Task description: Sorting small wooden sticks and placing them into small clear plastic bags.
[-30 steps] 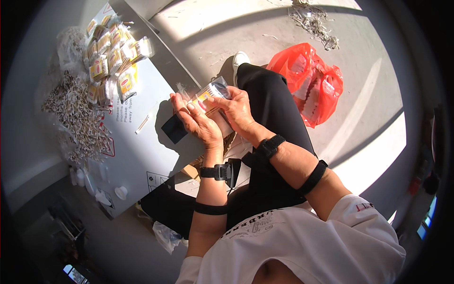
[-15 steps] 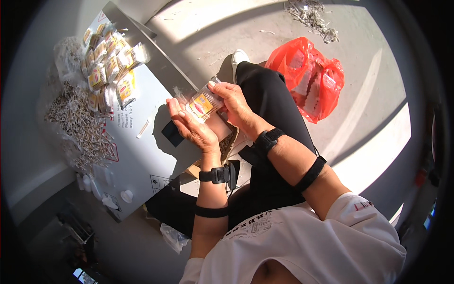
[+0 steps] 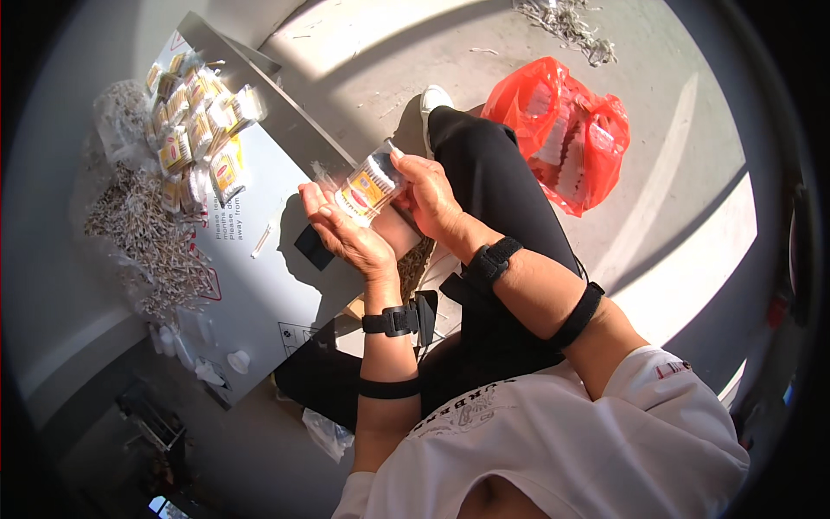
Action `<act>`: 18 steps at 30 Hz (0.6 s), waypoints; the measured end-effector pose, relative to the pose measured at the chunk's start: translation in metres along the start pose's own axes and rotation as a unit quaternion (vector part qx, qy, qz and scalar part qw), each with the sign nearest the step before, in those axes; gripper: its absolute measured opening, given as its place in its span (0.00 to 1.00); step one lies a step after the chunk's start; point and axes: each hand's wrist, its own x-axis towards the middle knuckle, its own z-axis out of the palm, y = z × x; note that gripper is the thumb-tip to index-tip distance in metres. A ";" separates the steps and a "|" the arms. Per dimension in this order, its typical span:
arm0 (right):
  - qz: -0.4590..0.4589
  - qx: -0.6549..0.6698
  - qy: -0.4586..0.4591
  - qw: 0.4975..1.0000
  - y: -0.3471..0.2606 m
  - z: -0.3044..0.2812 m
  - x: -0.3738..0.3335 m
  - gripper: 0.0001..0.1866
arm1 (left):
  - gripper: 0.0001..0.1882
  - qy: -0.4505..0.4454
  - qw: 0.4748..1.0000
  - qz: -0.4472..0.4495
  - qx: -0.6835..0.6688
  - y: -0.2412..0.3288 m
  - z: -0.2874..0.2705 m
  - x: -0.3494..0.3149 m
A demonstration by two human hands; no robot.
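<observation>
A small clear packet of cotton swabs (image 3: 370, 189) with a yellow and red label is held up between my two hands. My right hand (image 3: 426, 192) pinches its upper right end, thumb on top of the clear film. Cupped around the packet's lower end, my left hand (image 3: 356, 242) steadies it with fingers partly stretched. Swab tips show through the film. Below my hands, a brown cardboard box (image 3: 415, 268) is partly hidden. Many similar packed swab packets (image 3: 194, 121) are heaped on the grey board at the far left.
A big pile of loose cotton swabs (image 3: 143, 233) spreads over the left of the grey printed board (image 3: 268, 303). A few single swabs (image 3: 262, 240) lie apart. On the floor stands a red plastic bag (image 3: 596, 147) holding packets. Pale scraps (image 3: 571, 30) lie at the far right.
The packet is tilted slightly more upright, and its label faces me more plainly. Both hands keep nearly the same place and hold; the whole view has shifted a little.
</observation>
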 end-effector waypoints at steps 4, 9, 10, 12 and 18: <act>0.043 0.038 0.001 0.998 -0.003 -0.006 -0.008 0.10 | 0.30 0.003 1.000 0.001 -0.016 -0.002 -0.001 0.001; 0.039 0.074 0.017 0.996 0.000 -0.009 -0.009 0.08 | 0.29 -0.010 1.000 0.010 -0.015 -0.003 0.000 0.000; 0.040 0.075 0.017 0.996 0.000 -0.007 -0.010 0.08 | 0.29 -0.010 1.000 0.010 -0.014 -0.003 0.000 0.000; 0.047 0.089 0.027 0.995 0.000 -0.004 -0.012 0.09 | 0.29 -0.003 1.000 -0.001 -0.016 -0.003 -0.002 0.001; 0.053 0.102 0.021 0.993 0.000 -0.010 -0.010 0.08 | 0.30 -0.007 1.000 -0.003 -0.007 -0.002 0.000 -0.002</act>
